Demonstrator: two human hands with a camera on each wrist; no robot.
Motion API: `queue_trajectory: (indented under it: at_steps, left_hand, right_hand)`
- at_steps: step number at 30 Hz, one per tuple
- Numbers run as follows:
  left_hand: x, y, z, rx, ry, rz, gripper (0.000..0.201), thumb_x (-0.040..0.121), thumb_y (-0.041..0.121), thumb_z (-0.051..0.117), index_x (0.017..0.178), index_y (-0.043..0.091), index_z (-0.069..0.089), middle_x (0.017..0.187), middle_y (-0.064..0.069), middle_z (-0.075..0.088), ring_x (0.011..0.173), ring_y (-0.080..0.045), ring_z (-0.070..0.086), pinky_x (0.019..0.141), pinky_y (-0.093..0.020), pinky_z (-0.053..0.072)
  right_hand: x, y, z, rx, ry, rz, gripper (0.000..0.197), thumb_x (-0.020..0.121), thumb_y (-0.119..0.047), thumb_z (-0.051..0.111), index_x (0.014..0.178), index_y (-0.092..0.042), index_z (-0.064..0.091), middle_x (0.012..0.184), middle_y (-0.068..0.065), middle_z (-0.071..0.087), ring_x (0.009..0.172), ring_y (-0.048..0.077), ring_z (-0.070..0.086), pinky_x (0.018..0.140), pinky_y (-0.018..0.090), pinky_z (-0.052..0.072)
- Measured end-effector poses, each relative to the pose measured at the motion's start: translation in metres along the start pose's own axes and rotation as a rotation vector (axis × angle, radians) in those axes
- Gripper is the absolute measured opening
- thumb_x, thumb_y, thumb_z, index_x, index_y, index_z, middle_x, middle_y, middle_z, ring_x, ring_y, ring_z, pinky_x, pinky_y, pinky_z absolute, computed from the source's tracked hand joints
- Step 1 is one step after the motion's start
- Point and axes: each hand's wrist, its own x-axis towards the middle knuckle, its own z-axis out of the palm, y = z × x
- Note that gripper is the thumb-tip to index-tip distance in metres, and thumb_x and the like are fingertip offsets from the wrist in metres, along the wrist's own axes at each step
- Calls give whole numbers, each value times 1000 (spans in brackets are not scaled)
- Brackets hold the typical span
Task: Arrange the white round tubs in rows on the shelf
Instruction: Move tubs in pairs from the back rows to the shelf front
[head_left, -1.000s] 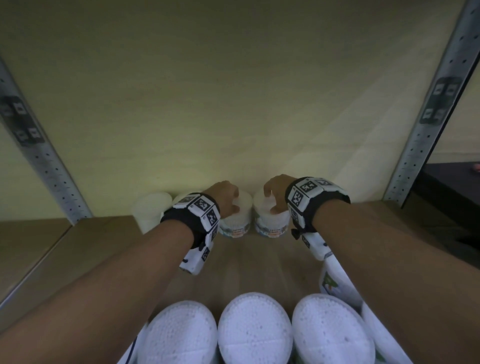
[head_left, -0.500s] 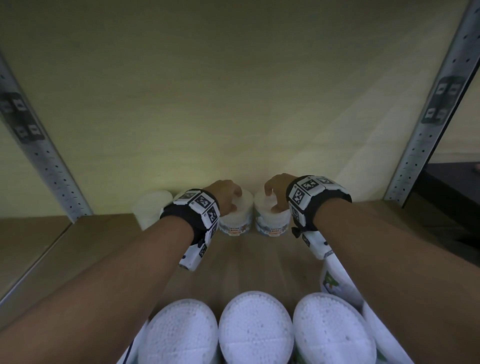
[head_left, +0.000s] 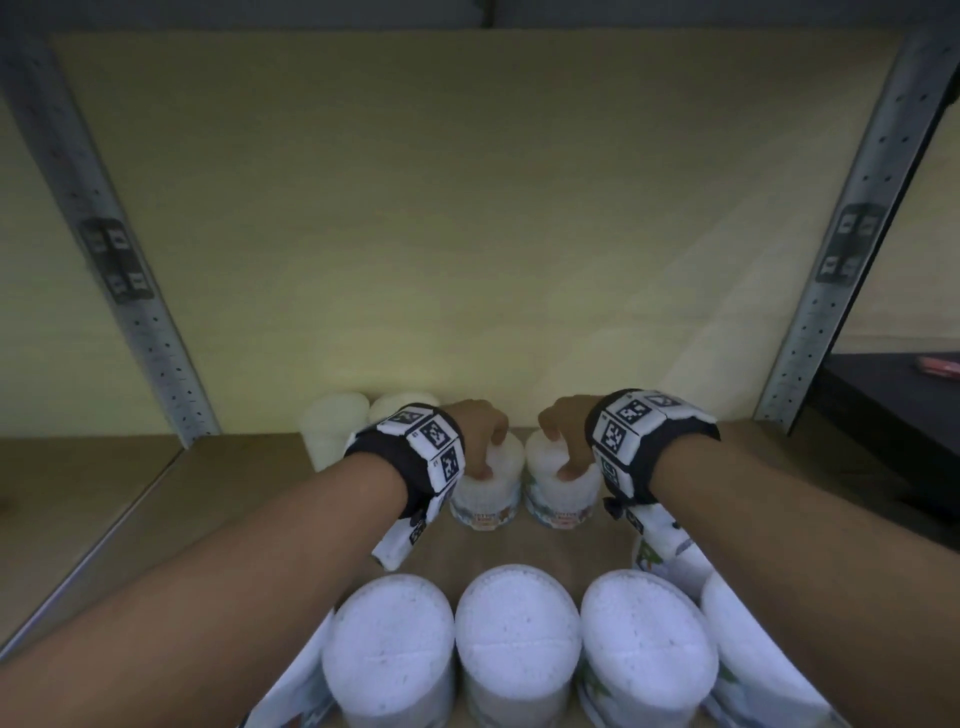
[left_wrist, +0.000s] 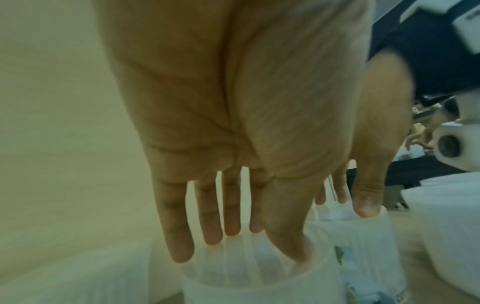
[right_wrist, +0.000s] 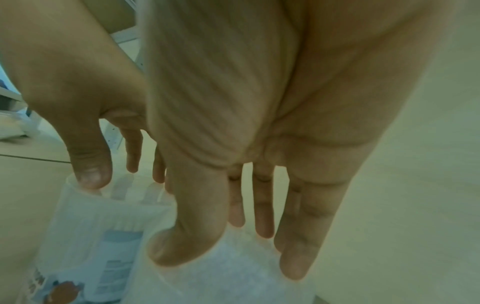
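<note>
Two white round tubs stand side by side at mid-depth on the wooden shelf (head_left: 156, 509). My left hand (head_left: 483, 436) grips the left tub (head_left: 488, 493) from above, and my right hand (head_left: 563, 434) grips the right tub (head_left: 558, 499) the same way. In the left wrist view my left hand (left_wrist: 241, 246) has its thumb on the near rim of its tub (left_wrist: 259, 288) and its fingers down the far side. The right wrist view shows my right hand (right_wrist: 233, 257) likewise over its tub (right_wrist: 221, 283). Two more tubs (head_left: 332, 431) stand at the back left.
A row of three white tubs (head_left: 519, 634) stands along the front edge, under my forearms, with more at the right (head_left: 670, 545). Perforated metal posts (head_left: 140, 312) (head_left: 831, 291) flank the bay. The pale back panel (head_left: 467, 234) lies just behind the hands.
Both hands and their tubs now sit a little nearer to me than the back-left tubs. The view has pulled back slightly. The grips look the same.
</note>
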Motion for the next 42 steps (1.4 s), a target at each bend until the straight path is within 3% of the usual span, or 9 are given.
queue_trajectory:
  at_steps: [4,6,8,11,14,19,25,34,42]
  left_hand:
    - [-18,12,9,13,18,5,49,86,18,68,128,1,48,133,-18,47,107,-24,51,84,-33,40]
    - [-27,16,13,-3,32,10,49,85,18,69,127,1,48,132,-18,48,116,-30,51,91,-34,43]
    - [-33,20,17,-23,45,17,49,84,17,69,126,2,48,131,-18,48,108,-25,51,85,-32,41]
    - [-42,26,20,-44,37,23,49,83,18,70,125,2,49,130,-17,51,99,-20,49,79,-27,36]
    - [-50,31,23,-24,39,14,49,83,20,70,125,4,50,129,-15,53,106,-24,54,85,-31,45]
    - [-59,38,27,-3,30,-9,49,84,23,69,126,7,50,130,-12,52,116,-28,53,92,-32,45]
    - [-64,42,31,-19,22,-30,48,85,23,67,127,7,48,131,-12,51,116,-28,52,91,-33,45]
    - [-70,41,34,-84,4,-65,49,87,24,64,129,10,45,134,-9,48,116,-27,52,97,-37,47]
    - [-73,40,35,-136,18,-84,59,89,26,62,141,13,38,143,-8,44,125,-25,49,101,-33,43]
  right_hand:
    - [-4,0,16,11,-50,42,62,78,-34,75,133,-16,51,135,7,54,123,27,54,101,36,46]
    - [43,25,51,26,-71,13,87,61,-52,82,134,-33,40,136,1,51,112,31,57,91,46,52]
    - [71,40,73,-15,-81,-25,101,40,-68,81,124,-45,29,134,-2,52,97,30,61,76,49,55]
    - [27,27,58,-9,-122,-38,75,68,-50,77,127,-24,39,130,2,50,111,29,57,89,38,47]
    - [-33,1,36,-30,-38,-77,70,68,-49,77,123,-29,39,131,1,51,110,27,58,91,39,50]
    - [-53,-1,39,36,-78,-92,60,87,-33,66,135,-9,40,138,11,45,122,31,50,97,38,43]
    - [-64,0,43,26,-39,-108,44,89,-29,64,124,-9,46,140,13,44,114,27,51,98,34,43]
    - [-69,-5,46,28,-54,-70,56,88,-37,63,131,-4,46,135,14,50,111,27,55,97,36,45]
    - [-72,-3,49,88,-13,-71,57,90,-36,61,133,-1,47,137,15,49,123,30,52,104,36,44]
